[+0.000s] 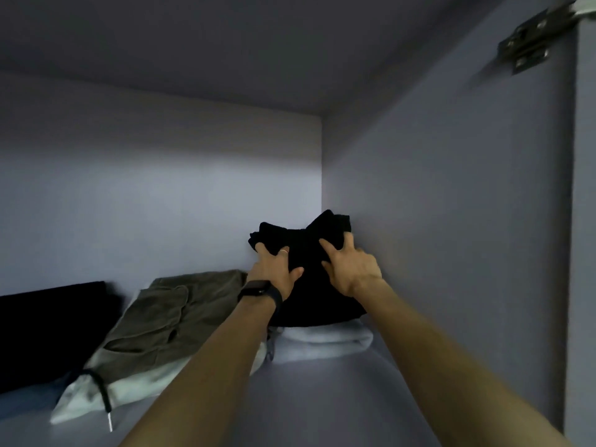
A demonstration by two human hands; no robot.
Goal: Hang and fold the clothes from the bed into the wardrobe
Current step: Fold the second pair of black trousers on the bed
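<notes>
Black and folded, the one dark garment (pixel 309 285) sits deep in the wardrobe compartment, at about four o'clock from the picture's centre, in the back right corner where the rear panel meets the right side wall (pixel 451 221). It rests on top of a folded white cloth (pixel 325 338), which lies on the pale shelf (pixel 322 398).

Two hands are on the black garment. The left hand (pixel 274 269) presses its left part, fingers spread and partly curled into the fabric, thumb pointing toward the middle; a thin ring shows on one finger and a dark smartwatch (pixel 258 290) wraps the wrist. The right hand (pixel 351 269) lies on the right part, fingers splayed and dug into a raised fold near the wall. Neither hand is closed into a fist; both hold the cloth with open, bent fingers.

At eight o'clock from the black garment lies one olive-green folded garment (pixel 167 317), stacked on a pale one (pixel 96 401) with a dark drawstring (pixel 100 391) ending in a metal tip. Further toward nine o'clock, a second black folded item (pixel 48 333) runs off the left edge.

At one o'clock, high up, one metal door hinge (pixel 529 43) is fixed to the side wall. No writing or brand mark can be read anywhere.
</notes>
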